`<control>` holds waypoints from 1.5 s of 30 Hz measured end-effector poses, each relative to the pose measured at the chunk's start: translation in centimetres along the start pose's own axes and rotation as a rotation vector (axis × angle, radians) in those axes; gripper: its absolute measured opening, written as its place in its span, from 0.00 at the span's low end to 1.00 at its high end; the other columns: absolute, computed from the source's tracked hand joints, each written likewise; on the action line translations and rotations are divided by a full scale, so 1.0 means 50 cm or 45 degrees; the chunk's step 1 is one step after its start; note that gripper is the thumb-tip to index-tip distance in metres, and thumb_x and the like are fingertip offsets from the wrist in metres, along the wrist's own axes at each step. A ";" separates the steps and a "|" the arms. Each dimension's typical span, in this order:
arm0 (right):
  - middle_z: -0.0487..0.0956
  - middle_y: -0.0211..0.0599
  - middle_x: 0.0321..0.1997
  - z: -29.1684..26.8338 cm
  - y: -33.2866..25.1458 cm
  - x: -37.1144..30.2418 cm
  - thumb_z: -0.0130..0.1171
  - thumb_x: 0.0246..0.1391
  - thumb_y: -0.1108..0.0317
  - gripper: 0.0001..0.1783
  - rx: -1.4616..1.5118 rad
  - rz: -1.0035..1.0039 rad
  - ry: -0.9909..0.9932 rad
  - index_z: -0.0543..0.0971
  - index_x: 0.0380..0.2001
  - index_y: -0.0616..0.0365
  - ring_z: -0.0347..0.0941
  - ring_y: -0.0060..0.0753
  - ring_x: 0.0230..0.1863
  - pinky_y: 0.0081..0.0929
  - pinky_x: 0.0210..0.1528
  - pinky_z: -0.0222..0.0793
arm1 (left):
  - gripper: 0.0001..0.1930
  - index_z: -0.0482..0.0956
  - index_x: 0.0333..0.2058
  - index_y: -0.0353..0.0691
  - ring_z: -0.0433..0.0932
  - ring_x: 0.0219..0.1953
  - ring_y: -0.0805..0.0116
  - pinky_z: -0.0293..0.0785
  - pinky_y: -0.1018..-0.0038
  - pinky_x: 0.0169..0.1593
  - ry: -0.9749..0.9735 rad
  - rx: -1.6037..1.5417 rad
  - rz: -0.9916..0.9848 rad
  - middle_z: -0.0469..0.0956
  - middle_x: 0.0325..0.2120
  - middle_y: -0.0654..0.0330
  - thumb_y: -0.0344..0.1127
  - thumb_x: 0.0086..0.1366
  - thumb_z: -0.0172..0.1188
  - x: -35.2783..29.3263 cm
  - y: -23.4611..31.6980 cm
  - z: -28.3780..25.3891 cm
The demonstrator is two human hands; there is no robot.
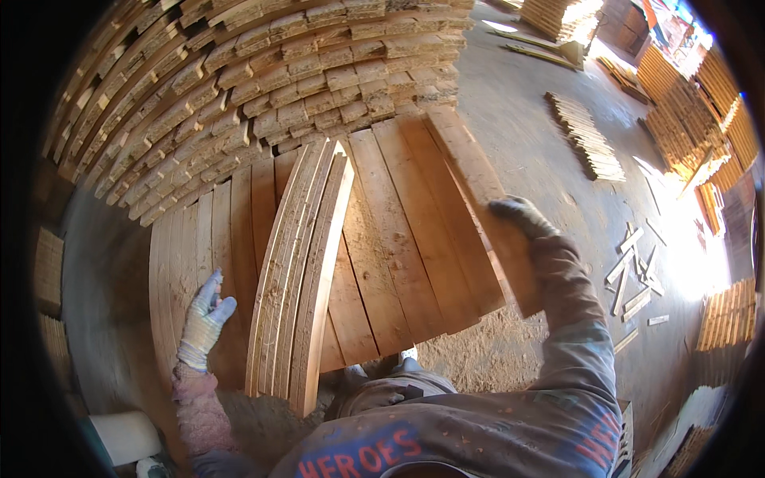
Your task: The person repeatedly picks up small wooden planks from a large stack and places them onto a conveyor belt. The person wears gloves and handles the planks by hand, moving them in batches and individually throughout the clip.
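My right hand [522, 217], in a dark glove, grips the outer edge of a long wooden board [476, 177] on the right. That board looks slightly raised and tilted, with a bright gap along its inner side. My left hand [205, 319], in a pale glove, is held over the left part of a layer of flat boards [414, 231]. Its thumb stands apart from its fingers and nothing is in it. Between my hands, several boards standing on edge form a tight bundle [296, 271] on top of the layer. Sawdust lies on the flat boards.
A tall stack of boards [319, 72] rises just beyond the layer. Scrap wood pieces [635, 275] and a low row of boards [586, 135] lie on the floor at the right. Sawdust [486, 350] covers the floor near my feet. A white container [126, 438] stands lower left.
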State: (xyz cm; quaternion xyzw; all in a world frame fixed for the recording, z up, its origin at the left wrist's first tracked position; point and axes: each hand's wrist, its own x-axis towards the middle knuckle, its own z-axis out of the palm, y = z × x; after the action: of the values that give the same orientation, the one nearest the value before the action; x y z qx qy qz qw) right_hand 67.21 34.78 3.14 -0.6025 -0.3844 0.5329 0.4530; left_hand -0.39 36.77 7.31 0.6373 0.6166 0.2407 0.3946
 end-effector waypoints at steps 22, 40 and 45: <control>0.78 0.36 0.51 0.504 -0.080 -0.237 0.66 0.61 0.65 0.47 0.222 -0.060 0.350 0.51 0.76 0.59 0.76 0.29 0.50 0.28 0.53 0.74 | 0.47 0.56 0.73 0.35 0.67 0.69 0.52 0.62 0.60 0.70 0.604 0.384 -0.563 0.67 0.67 0.42 0.55 0.65 0.65 -0.022 -0.587 -0.550; 0.79 0.55 0.56 0.629 0.083 -0.218 0.75 0.49 0.56 0.60 -0.837 -0.012 0.611 0.50 0.77 0.54 0.81 0.43 0.42 0.35 0.40 0.79 | 0.45 0.72 0.64 0.34 0.68 0.64 0.59 0.61 0.67 0.68 0.123 -0.622 -0.242 0.75 0.61 0.52 0.60 0.56 0.73 -0.032 -0.567 -0.489; 0.78 0.54 0.58 0.716 0.024 -0.272 0.76 0.49 0.56 0.61 -0.578 0.064 0.543 0.49 0.77 0.54 0.80 0.44 0.47 0.35 0.47 0.78 | 0.28 0.81 0.51 0.36 0.80 0.47 0.72 0.77 0.70 0.52 -0.149 -0.652 -0.230 0.84 0.40 0.58 0.50 0.60 0.72 -0.062 -0.527 -0.537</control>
State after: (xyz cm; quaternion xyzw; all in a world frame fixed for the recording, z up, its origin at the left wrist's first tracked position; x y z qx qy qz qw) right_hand 29.85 26.45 5.23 -0.7958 -0.3747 0.3062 0.3640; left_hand -37.77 37.38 2.16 0.4720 0.5662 0.3153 0.5977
